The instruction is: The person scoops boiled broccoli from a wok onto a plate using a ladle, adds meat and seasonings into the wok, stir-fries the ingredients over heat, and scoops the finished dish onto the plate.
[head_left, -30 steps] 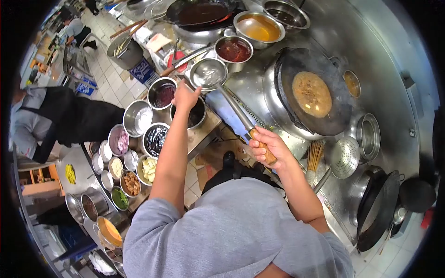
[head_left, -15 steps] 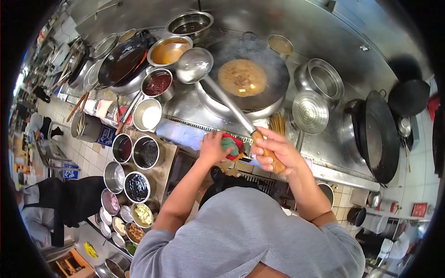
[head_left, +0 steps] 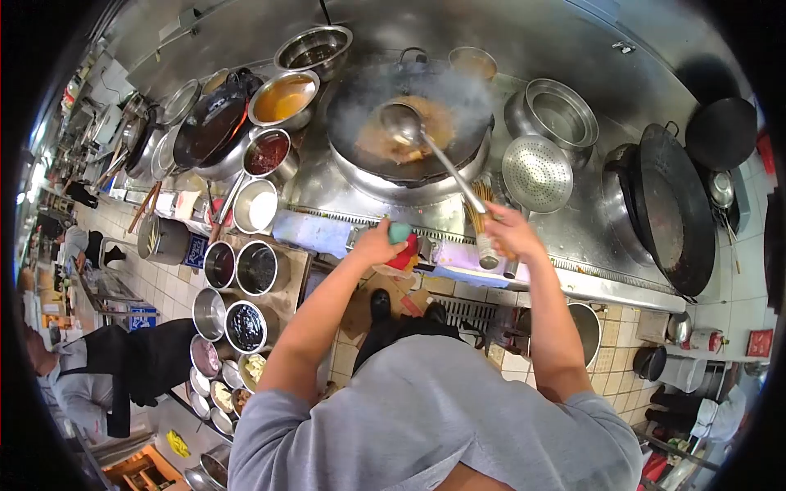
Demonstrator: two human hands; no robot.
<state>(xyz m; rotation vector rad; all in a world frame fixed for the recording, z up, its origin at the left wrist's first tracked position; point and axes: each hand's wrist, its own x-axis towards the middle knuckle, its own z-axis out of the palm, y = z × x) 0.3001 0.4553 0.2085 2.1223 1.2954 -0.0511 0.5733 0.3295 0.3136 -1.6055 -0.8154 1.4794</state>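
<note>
Steam rises from a large black wok (head_left: 356,151) on the stove, with brown liquid food (head_left: 434,123) in it. My right hand (head_left: 512,233) is closed round the handle end of a metal ladle (head_left: 403,123), whose bowl is over the food in the wok. At the stove's front edge, my left hand (head_left: 379,244) is closed on a green and red cloth (head_left: 399,234). A bamboo brush (head_left: 477,214) stands just left of my right hand, and a perforated strainer (head_left: 537,173) lies beyond it.
Bowls of orange liquid (head_left: 284,98) and red sauce (head_left: 267,153) stand left of the wok. Several ingredient pots, one with dark sauce (head_left: 246,326), are at the lower left. Another wok (head_left: 675,209) leans at the right. A co-worker in a dark apron (head_left: 155,360) is at the far left.
The ladle has swung from the wok's left side to over the food. My right hand has moved slightly right and up, and my left hand slightly up. The view has shifted a little.
</note>
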